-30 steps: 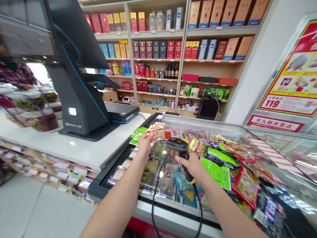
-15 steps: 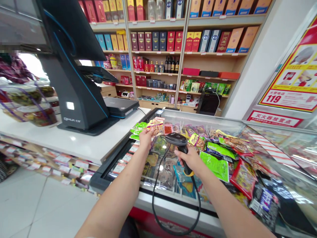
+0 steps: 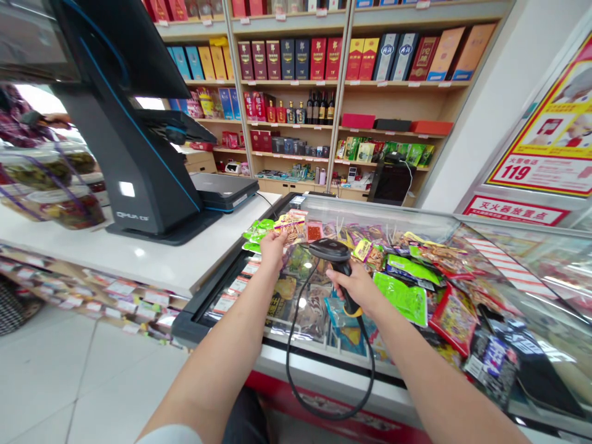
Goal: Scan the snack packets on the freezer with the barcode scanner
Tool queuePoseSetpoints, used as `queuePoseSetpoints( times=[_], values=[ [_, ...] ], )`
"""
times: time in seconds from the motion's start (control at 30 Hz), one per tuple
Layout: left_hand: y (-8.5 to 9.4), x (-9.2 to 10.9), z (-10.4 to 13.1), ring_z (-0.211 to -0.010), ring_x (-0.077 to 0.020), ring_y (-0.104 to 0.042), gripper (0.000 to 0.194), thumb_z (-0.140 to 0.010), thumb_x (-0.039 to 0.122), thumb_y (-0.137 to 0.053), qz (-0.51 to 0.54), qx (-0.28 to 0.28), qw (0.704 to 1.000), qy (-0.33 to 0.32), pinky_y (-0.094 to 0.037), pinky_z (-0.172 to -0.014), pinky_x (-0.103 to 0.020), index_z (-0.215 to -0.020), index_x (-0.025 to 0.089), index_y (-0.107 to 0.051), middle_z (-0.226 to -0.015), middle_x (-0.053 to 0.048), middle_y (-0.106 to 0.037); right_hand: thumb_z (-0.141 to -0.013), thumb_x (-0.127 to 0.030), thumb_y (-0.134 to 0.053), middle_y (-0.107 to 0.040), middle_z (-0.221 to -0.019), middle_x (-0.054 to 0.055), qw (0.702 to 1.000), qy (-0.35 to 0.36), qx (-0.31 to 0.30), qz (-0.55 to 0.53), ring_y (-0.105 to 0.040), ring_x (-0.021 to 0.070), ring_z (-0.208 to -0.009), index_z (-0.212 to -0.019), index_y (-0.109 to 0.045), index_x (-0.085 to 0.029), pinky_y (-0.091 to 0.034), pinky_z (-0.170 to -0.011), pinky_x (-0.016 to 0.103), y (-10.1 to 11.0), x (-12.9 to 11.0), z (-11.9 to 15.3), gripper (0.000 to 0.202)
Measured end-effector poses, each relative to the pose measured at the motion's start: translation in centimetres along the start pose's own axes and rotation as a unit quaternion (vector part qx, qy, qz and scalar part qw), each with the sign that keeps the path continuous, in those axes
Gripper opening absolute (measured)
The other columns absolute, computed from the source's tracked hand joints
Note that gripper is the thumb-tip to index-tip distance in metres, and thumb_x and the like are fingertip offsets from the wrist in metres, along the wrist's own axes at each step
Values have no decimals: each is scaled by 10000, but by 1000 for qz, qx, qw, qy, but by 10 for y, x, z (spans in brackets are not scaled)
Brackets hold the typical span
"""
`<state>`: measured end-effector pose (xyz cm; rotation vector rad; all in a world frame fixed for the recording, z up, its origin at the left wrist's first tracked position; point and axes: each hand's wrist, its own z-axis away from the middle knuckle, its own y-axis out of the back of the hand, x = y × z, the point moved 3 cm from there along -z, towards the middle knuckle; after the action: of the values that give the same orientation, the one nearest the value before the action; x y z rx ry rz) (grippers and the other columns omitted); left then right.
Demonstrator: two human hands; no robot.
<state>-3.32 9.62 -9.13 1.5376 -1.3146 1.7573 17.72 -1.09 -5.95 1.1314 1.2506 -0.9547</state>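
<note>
My right hand (image 3: 357, 282) is wrapped round the handle of a black barcode scanner (image 3: 329, 249), whose head points left toward my other hand. Its black cable (image 3: 289, 364) loops down in front of the freezer edge. My left hand (image 3: 274, 248) pinches a snack packet (image 3: 292, 224) with a pale, brownish print, over the glass top. Green packets (image 3: 258, 233) lie just left of it, and a small red packet (image 3: 315, 232) lies to its right. Right of the scanner are a bright green packet (image 3: 401, 298) and a red-edged packet (image 3: 454, 319) in a loose heap.
The glass-topped chest freezer (image 3: 305, 353) spans the front. To the left, a white counter (image 3: 185, 262) bears a checkout terminal (image 3: 134, 154) and plastic food tubs (image 3: 74, 206). Shelves of boxed bottles (image 3: 319, 58) stand behind. A dark phone-like slab (image 3: 548, 376) lies at right. Another person's sleeve shows far left.
The view has tipped slightly downward. Both hands keep their holds on the snack packet and the scanner, with almost no movement. Another person's hand now shows at far left.
</note>
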Motion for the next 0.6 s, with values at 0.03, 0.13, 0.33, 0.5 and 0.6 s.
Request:
queuePoseSetpoints(
  times=[0.03, 0.13, 0.33, 0.5, 0.6],
  values=[
    [0, 0, 0, -611, -151, -619, 266, -548, 318, -779, 4, -1, 1000, 6, -499, -653, -287, -625, 153, -584, -578, 8, -619, -669, -378, -655, -501, -444, -94, 1000, 2, 1, 2, -454, 93, -354, -777, -515, -204, -406, -377, 228, 0, 1, 0, 248],
    [1, -1, -1, -595, -140, -608, 272, -528, 307, -785, 21, -7, 999, 23, -494, -645, -279, -624, 152, -582, -587, 7, -629, -681, -381, -645, -497, -424, -96, 1000, 11, 8, 9, -441, 93, -337, -777, -516, -202, -400, -368, 229, 1, 6, -2, 241],
    [1, -1, -1, -624, -155, -624, 295, -503, 320, -790, 33, -21, 999, 28, -500, -654, -286, -649, 150, -598, -607, -3, -649, -690, -368, -648, -507, -426, -90, 1000, 16, 11, 9, -461, 101, -336, -770, -526, -207, -391, -361, 227, 1, 11, -5, 218],
    [1, -1, 0, -617, -159, -628, 298, -504, 310, -798, 42, -26, 998, 33, -508, -657, -304, -655, 143, -602, -643, -21, -671, -671, -384, -663, -520, -430, -88, 1000, -1, 17, 2, -469, 100, -341, -779, -520, -208, -393, -354, 223, 0, 12, -6, 251],
    [1, -2, -2, -616, -159, -628, 309, -498, 322, -804, 30, -17, 999, 27, -509, -663, -303, -634, 145, -590, -618, -13, -654, -664, -395, -666, -524, -425, -85, 1000, -8, 17, 3, -474, 103, -341, -762, -506, -211, -391, -351, 224, 0, 10, -5, 263]
  ],
)
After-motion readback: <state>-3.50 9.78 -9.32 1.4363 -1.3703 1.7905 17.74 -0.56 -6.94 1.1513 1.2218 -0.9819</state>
